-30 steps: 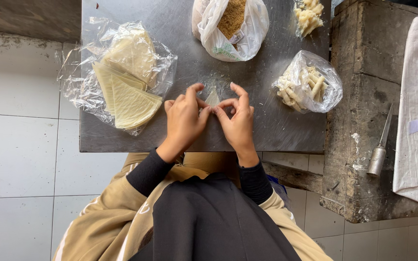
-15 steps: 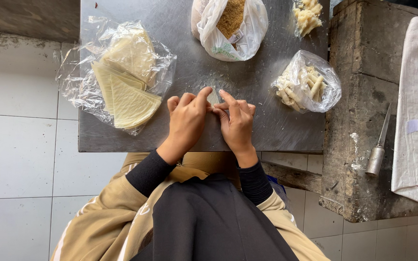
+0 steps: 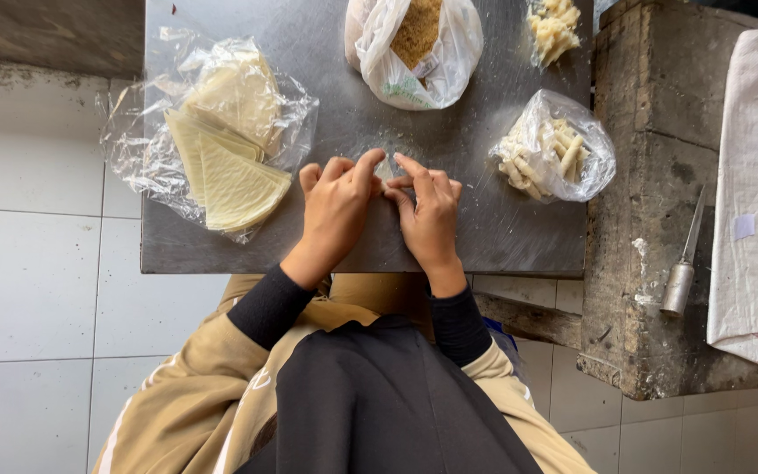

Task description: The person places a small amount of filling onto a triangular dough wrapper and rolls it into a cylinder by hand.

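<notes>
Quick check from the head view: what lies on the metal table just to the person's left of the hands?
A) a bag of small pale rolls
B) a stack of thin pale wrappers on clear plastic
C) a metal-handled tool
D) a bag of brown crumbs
B: the wrappers lie fanned on clear plastic beside the left hand, while the rolls sit past the right hand and the crumbs lie beyond both.

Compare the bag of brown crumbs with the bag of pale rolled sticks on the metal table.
The crumb bag is milky white and stands bunched upright with its mouth open; the stick bag is clear and lies low. The crumb bag holds fine brown crumbs; the stick bag holds pale finger-shaped rolls. The crumb bag sits at the far edge; the stick bag lies right of the right hand. Both rest on the metal table.
</notes>
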